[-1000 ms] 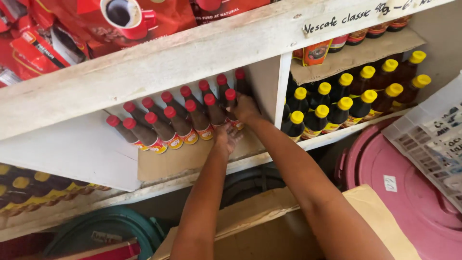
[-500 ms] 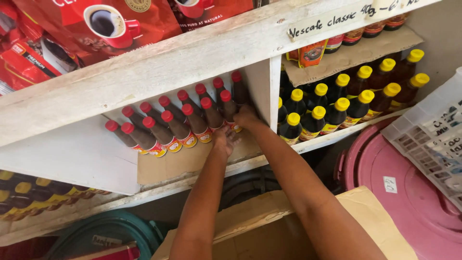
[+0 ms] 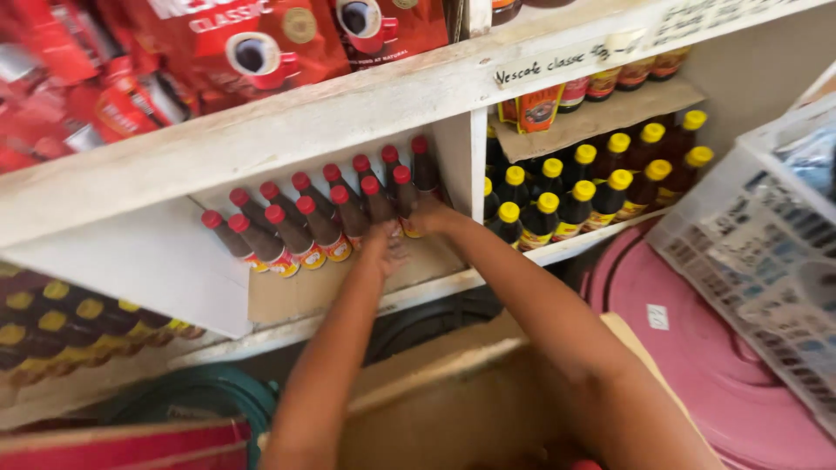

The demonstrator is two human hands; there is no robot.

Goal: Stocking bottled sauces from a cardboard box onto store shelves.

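Note:
Two rows of dark bottles with red caps (image 3: pixel 296 228) lie tilted on a cardboard sheet (image 3: pixel 300 292) in a white shelf compartment. Both my arms reach into it from below. My left hand (image 3: pixel 385 249) rests against the bases of the rightmost front bottles, and its grip is hidden by blur. My right hand (image 3: pixel 433 217) is curled around the rightmost red-capped bottle (image 3: pixel 406 193), next to the white divider (image 3: pixel 463 174).
Yellow-capped dark bottles (image 3: pixel 575 196) fill the compartment to the right, and more sit at lower left (image 3: pixel 61 326). Red coffee packs (image 3: pixel 252 43) lie on the shelf above. An open cardboard box (image 3: pixel 453 400) is below my arms, with a pink tub lid (image 3: pixel 697 348) and a white basket (image 3: pixel 766 252) on the right.
Both hands stay at the right end of the red-capped rows. The view has tilted up a little, showing more of the red packs above.

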